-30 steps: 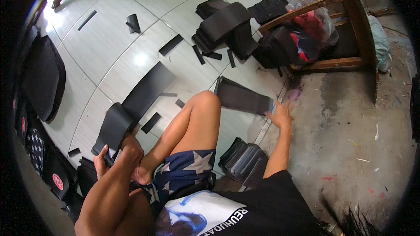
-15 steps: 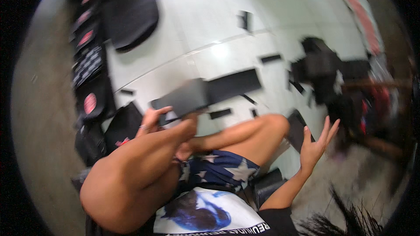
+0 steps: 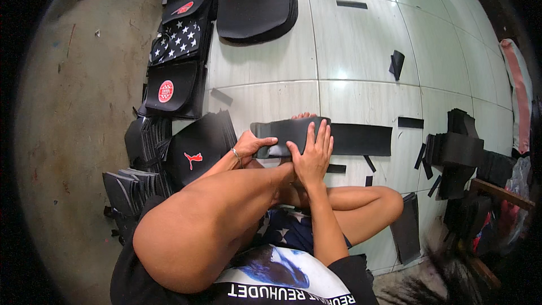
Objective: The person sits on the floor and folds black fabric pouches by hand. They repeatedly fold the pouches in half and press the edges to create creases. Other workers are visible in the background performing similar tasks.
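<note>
A black rectangular sheet (image 3: 285,135) with a glossy patch lies across my raised foot, whose toes show past its far edge. At its left end my left hand (image 3: 252,146) pinches it, thumb on top and fingers partly hidden. My right hand (image 3: 314,152) rests flat on the sheet's right part, fingers stretched out and thumb apart. Under or beside that end, a longer black strip (image 3: 362,139) lies on the floor and runs to the right; how the two meet is hidden.
Stacks of black flaps with printed emblems (image 3: 176,91) line the left side. A pile of large rounded black panels (image 3: 257,5) lies at the far left. Small black strips (image 3: 410,122) are scattered over the tiles (image 3: 361,101). Black pieces are heaped (image 3: 454,149) at right.
My right hand came from the right, where it was raised with spread fingers, down onto the sheet. My left hand stays at the sheet's left end. The view has turned.
</note>
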### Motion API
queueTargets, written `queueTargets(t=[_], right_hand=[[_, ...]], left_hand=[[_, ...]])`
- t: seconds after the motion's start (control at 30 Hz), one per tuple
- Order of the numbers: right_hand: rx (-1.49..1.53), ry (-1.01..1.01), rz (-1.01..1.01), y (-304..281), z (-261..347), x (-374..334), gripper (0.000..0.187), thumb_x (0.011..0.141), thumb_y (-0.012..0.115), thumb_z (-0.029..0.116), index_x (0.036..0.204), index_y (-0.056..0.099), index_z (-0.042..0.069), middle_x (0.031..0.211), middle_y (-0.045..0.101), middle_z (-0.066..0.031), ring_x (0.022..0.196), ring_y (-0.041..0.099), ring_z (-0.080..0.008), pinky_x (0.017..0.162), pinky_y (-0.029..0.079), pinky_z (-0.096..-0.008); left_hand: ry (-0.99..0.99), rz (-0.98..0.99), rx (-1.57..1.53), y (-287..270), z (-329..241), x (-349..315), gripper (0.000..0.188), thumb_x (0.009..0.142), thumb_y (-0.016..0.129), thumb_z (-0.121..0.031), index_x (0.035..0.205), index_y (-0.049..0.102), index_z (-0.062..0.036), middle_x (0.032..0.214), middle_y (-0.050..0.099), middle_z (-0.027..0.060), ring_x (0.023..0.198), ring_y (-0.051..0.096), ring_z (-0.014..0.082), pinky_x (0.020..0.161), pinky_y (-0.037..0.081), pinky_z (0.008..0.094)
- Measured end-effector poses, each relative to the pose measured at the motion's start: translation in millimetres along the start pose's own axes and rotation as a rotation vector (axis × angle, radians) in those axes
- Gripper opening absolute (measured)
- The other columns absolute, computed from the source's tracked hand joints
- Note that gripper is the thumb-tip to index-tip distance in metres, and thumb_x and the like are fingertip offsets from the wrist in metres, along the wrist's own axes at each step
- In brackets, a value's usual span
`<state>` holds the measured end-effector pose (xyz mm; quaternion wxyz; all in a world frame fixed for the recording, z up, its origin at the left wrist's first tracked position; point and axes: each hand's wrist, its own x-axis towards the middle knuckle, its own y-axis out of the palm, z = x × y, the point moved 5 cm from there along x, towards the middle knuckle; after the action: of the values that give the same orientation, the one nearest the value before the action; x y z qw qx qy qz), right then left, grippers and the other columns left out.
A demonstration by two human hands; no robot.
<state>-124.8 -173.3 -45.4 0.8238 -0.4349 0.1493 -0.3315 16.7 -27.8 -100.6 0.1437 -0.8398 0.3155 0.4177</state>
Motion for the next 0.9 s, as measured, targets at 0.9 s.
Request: queueTargets(t=[0.9], right_hand=[[0.153,-0.033,-0.009,4.4,-2.2,6.7,0.067,0.084,0.066,0.042,0.133,0.05,0.001,0.146,0.038,-0.0202,0.137,0.033,-0.0339,0.113,0.022,-0.0504]], left_hand=[[0.038,-0.005,0.003,9.4,-4.9,-8.7,0.034,0.071,0.084,-0.013,0.095,0.066,0.0029,0.085,0.068,0.0087,0.068,0.064,0.0159,0.06,0.055,0.0331]])
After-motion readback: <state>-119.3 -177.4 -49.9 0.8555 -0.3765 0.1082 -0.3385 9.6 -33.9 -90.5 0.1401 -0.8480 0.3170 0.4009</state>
